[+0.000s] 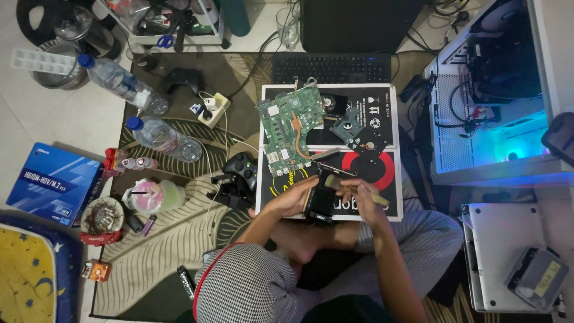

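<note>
Dim room; blue-cyan glow from open white metal computer case (478, 143), wide-angle bending at edges, soft detail.

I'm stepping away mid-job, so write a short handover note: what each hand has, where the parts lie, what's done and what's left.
Left hand: holds the black graphics card upright over the box.
Right hand: holds a brush with its bristles against the card.
Parts: green laptop motherboard and a small circuit board lie on the black-and-white cardboard box.
Done: boards are out and laid bare.
Left: brushing appears under way; how clean the card is cannot be told.
</note>
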